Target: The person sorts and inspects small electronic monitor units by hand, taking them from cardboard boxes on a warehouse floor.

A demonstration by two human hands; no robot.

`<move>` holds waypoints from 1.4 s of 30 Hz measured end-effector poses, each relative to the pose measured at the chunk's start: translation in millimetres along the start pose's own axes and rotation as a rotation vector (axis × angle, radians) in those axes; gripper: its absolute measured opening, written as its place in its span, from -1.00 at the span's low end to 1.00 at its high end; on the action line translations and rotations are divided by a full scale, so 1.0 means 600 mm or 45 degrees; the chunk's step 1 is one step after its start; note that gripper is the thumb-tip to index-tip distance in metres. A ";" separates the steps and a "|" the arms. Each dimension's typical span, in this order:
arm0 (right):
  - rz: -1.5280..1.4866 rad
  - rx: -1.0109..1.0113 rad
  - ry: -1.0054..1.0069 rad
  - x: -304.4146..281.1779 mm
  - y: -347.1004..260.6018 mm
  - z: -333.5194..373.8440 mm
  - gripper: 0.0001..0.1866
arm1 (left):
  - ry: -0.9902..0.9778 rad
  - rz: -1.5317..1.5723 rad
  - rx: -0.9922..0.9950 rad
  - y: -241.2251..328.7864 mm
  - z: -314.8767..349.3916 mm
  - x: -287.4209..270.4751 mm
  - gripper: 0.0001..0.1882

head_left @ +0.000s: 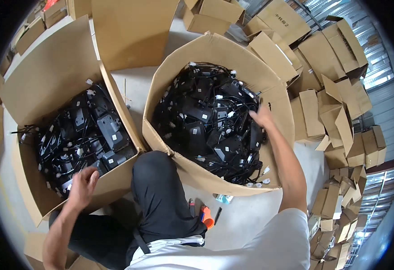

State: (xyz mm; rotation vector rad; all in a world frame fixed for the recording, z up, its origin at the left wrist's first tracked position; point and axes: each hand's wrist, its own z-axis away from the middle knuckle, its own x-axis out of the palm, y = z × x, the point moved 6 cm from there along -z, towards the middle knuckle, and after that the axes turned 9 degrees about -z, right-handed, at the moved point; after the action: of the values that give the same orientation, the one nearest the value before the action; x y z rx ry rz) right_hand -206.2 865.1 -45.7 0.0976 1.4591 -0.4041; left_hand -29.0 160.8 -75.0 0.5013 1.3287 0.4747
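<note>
My right hand [263, 116] reaches inside the right carton [219, 47], at the right side of its heap of black plastic modules [226, 148]. Its thumb and fingers are spread apart against the dark parts and cables; no held thing shows. Over the near edge of the left carton [120, 175], my left hand [83, 185] has its fingers curled together, close to a small black module [100, 167]. Whatever lies between those fingers cannot be made out. More black modules [111, 132] fill this carton, tangled with black cables that end in white connectors.
My bent knee [154, 180] stands against the two cartons. On the floor beside it lie an orange cup-shaped item [207, 218], a black stick-like object [218, 216] and a red-and-black tool [192, 207]. Stacked empty cartons [323, 58] line the right side.
</note>
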 end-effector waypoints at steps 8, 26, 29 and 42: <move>0.111 0.764 -0.093 0.170 0.073 0.075 0.16 | 0.376 -0.329 0.156 0.046 0.031 0.002 -0.84; -0.305 0.994 0.143 0.201 0.059 0.092 0.00 | 0.378 -0.256 0.133 0.052 0.038 -0.011 -0.88; -0.158 0.950 0.101 0.216 0.062 0.081 -0.07 | 0.404 -0.247 0.141 0.052 0.038 -0.014 -0.88; -0.685 0.788 0.312 0.179 0.091 0.077 -0.22 | 0.390 -0.192 0.094 0.047 0.044 -0.025 -0.84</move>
State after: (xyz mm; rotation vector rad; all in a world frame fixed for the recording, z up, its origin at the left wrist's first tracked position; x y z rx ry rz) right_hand -138.8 879.5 -154.6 0.2570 1.5456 -1.3164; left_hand -6.6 172.8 -42.1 0.3957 1.6705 0.3888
